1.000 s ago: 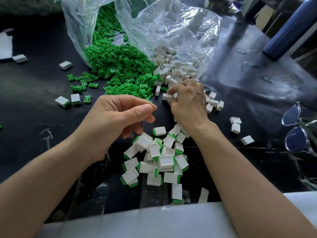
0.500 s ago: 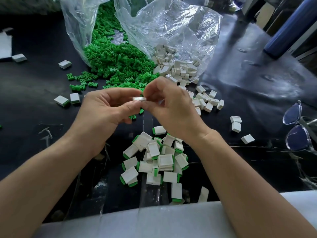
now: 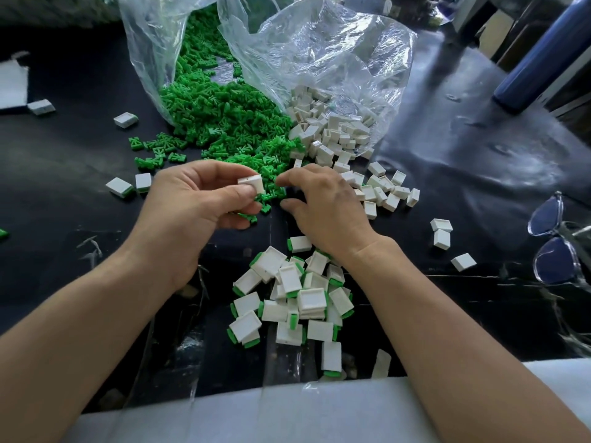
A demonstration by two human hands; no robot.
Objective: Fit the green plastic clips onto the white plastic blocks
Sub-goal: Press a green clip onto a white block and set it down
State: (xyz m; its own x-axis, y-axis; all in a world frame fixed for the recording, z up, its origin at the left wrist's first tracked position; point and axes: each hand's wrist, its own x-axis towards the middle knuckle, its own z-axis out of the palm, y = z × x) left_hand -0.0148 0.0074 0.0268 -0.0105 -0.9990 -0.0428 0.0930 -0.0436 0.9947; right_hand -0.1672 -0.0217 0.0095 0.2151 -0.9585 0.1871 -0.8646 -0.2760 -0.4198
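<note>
I see one white block (image 3: 251, 183) pinched between the thumb and forefinger of the left hand (image 3: 192, 206), lifted off the table and tilted, with no green showing on it. Just right of it the right hand (image 3: 326, 206) hangs palm down with its fingers loosely curled. Its thumb and forefinger are apart, with their tips over the near edge of the green clips (image 3: 224, 123), and I can see nothing held between them.

The clips spill toward me from a clear plastic bag (image 3: 150, 43) lying on its side at the far middle. A second clear bag (image 3: 319, 52), touching it on the right, pours out the loose white blocks (image 3: 332, 129), which trail past the right hand's knuckles to the right.

Near me, below the right wrist, lies a heap of finished pieces (image 3: 297, 298), white blocks with green edges showing. A few more pieces sit scattered to the left (image 3: 120, 187) and right (image 3: 441, 231).

All this rests on a black table (image 3: 64, 219). A pair of clear-framed glasses (image 3: 556, 247) lies at the right edge, a dark blue bottle (image 3: 543, 55) stands at the far right, and a white sheet (image 3: 287, 410) covers the nearest edge.
</note>
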